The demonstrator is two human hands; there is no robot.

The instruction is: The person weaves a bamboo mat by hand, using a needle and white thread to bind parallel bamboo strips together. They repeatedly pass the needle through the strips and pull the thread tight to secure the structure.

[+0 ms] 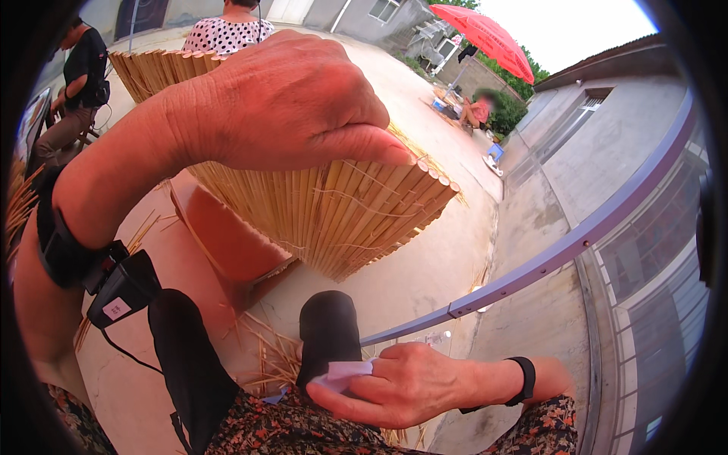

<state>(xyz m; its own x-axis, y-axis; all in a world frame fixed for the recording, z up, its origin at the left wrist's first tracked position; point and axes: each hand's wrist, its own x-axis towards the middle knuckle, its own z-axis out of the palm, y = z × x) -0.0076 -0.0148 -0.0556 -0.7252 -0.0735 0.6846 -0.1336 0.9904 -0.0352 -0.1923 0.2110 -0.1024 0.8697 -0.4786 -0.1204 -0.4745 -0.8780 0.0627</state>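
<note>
A mat of straw-coloured reeds (334, 208), bound with thin thread, stands in front of me with its cut ends facing up. My left hand (303, 102) is closed over its top edge, thumb pressed beside the round reed ends. The other left fingers are mostly hidden behind the hand and mat. Low over my lap, my right hand (417, 388) pinches a small pale lilac piece (343, 373), thin and crumpled; whether it is cloth or paper I cannot tell.
A reddish-brown board (220, 227) leans below the mat. Loose reed stalks (273, 356) lie by my knees. A purple-grey metal bar (546, 262) crosses the right side. Several people sit or stand farther off, one near a red umbrella (489, 42).
</note>
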